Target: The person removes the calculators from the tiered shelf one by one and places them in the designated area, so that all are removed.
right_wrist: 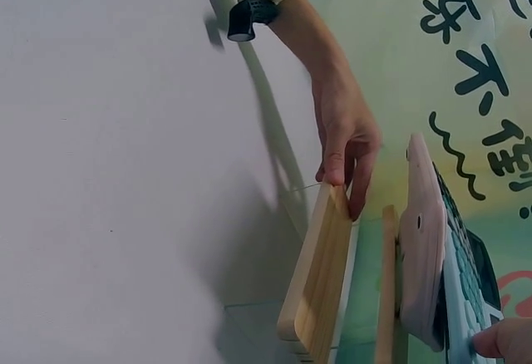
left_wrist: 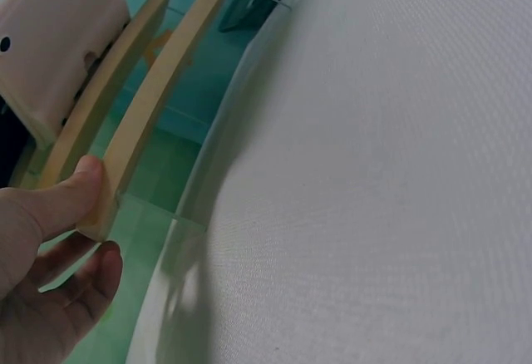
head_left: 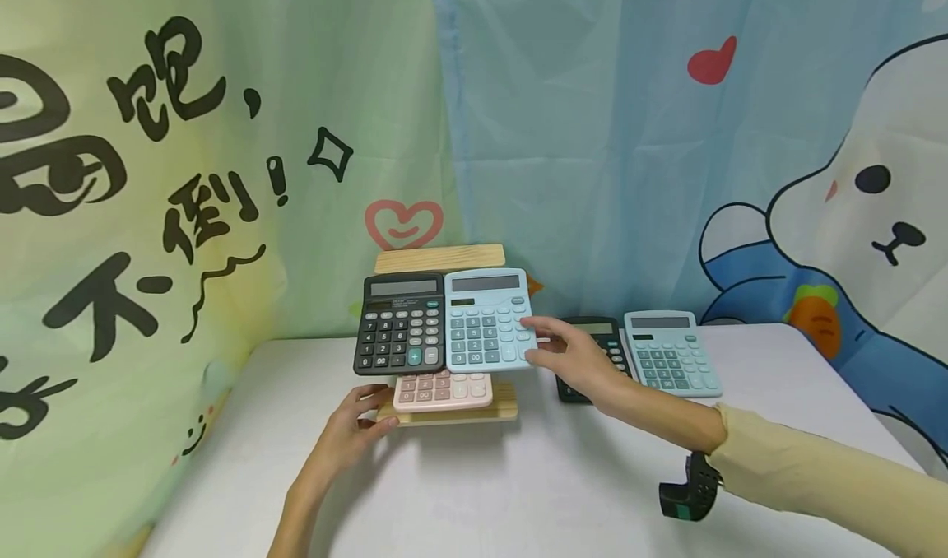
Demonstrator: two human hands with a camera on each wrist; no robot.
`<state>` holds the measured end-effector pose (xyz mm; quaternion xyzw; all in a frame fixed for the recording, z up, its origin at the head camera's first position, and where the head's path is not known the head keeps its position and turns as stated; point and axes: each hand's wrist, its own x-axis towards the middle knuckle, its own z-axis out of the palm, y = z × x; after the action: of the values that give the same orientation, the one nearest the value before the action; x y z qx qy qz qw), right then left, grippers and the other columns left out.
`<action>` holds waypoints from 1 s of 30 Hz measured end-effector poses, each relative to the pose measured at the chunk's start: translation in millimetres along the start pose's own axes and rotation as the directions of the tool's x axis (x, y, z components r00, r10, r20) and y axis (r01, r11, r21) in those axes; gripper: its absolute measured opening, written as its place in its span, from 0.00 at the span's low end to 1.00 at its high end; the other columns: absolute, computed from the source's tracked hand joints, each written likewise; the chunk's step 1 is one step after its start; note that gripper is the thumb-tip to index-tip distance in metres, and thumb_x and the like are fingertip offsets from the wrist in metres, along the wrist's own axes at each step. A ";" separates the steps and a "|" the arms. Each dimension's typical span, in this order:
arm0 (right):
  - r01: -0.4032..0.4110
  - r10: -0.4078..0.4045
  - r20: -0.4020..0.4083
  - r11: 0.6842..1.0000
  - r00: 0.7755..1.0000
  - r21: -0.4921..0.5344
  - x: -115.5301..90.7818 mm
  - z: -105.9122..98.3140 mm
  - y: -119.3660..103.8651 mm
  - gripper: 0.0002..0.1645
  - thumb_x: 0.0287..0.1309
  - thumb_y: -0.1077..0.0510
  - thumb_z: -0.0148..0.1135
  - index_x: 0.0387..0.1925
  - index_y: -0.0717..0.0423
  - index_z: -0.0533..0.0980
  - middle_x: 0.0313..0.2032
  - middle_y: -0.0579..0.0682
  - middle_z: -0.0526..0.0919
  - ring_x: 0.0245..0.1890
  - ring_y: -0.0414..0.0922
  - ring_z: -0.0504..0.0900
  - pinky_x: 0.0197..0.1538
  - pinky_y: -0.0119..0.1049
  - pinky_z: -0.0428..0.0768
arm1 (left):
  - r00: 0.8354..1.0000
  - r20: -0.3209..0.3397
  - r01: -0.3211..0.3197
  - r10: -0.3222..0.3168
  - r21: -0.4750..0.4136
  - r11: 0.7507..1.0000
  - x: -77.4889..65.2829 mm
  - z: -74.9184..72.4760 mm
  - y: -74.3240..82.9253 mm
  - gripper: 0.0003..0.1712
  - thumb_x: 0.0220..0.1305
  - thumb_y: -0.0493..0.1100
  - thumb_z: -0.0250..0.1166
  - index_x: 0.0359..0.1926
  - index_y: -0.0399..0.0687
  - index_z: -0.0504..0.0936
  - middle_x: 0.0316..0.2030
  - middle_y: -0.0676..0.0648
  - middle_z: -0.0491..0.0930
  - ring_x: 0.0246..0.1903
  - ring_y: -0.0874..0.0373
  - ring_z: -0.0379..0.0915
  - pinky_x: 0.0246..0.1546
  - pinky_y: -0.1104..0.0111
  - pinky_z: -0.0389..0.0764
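My left hand (head_left: pixel 350 430) pinches the left end of the front wooden slat of a stand (head_left: pixel 506 402), thumb on one face and fingers on the other in the left wrist view. A pink calculator (head_left: pixel 444 393) leans on the stand, its upper part hidden. In front of it, a black calculator (head_left: pixel 401 327) and a light blue calculator (head_left: pixel 485 321) stand side by side, tilted back. With thumb and fingers, my right hand (head_left: pixel 573 360) holds the light blue calculator's right edge. In the right wrist view only a fingertip of that hand shows, at the blue edge.
Another black calculator (head_left: pixel 603 340) and a second light blue calculator (head_left: pixel 670 352) lie on the white table (head_left: pixel 474 492) to the right, the black one partly behind my right hand. A printed curtain (head_left: pixel 548 130) hangs behind and along the left.
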<state>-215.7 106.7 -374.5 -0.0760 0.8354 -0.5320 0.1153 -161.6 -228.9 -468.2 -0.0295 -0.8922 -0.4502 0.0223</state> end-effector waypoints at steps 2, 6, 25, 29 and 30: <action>0.000 0.000 0.000 1.000 1.000 0.006 -0.8 -0.8 1.1 0.31 0.61 0.57 0.61 0.66 0.44 0.69 0.65 0.56 0.70 0.59 0.50 0.76 0.58 0.41 0.78 | 1.000 0.001 -0.001 0.001 0.000 1.000 0.2 0.5 0.3 0.27 0.59 0.41 0.69 0.59 0.35 0.77 0.65 0.38 0.69 0.58 0.45 0.71 0.45 0.71 0.82; 0.002 -0.002 0.002 1.000 1.000 0.022 -3.1 -2.6 3.2 0.32 0.61 0.56 0.62 0.67 0.44 0.68 0.66 0.56 0.70 0.59 0.50 0.76 0.60 0.42 0.78 | 1.000 0.001 0.003 -0.003 0.000 1.000 0.6 0.4 2.0 0.27 0.59 0.40 0.69 0.59 0.35 0.77 0.65 0.38 0.69 0.59 0.45 0.71 0.45 0.72 0.81; 0.013 -0.015 0.029 0.997 0.999 0.078 -6.9 -1.2 8.2 0.35 0.62 0.58 0.61 0.69 0.46 0.64 0.62 0.58 0.72 0.60 0.52 0.77 0.63 0.44 0.77 | 1.000 -0.006 -0.014 0.014 0.014 1.000 0.5 0.2 1.0 0.26 0.59 0.39 0.69 0.58 0.34 0.78 0.64 0.37 0.70 0.58 0.44 0.72 0.44 0.71 0.82; 0.010 -0.012 0.024 0.997 1.000 0.076 -7.5 -1.2 7.9 0.35 0.63 0.57 0.61 0.69 0.46 0.64 0.63 0.58 0.72 0.60 0.52 0.76 0.63 0.44 0.77 | 1.000 -0.007 -0.013 0.013 0.012 1.000 0.4 -0.1 0.8 0.26 0.58 0.39 0.69 0.57 0.34 0.78 0.64 0.37 0.70 0.58 0.44 0.72 0.44 0.71 0.82; 0.013 -0.015 0.025 0.997 1.000 0.076 -7.5 -1.3 7.9 0.35 0.63 0.57 0.61 0.70 0.46 0.63 0.63 0.58 0.72 0.60 0.52 0.76 0.63 0.44 0.77 | 1.000 -0.006 -0.014 0.014 0.012 1.000 0.4 -0.1 0.5 0.26 0.59 0.39 0.69 0.57 0.34 0.78 0.64 0.37 0.70 0.58 0.44 0.72 0.44 0.71 0.82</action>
<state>-208.9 113.1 -380.3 -0.0843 0.8125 -0.5631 0.1251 -161.9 -228.7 -467.6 -0.0343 -0.8945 -0.4448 0.0282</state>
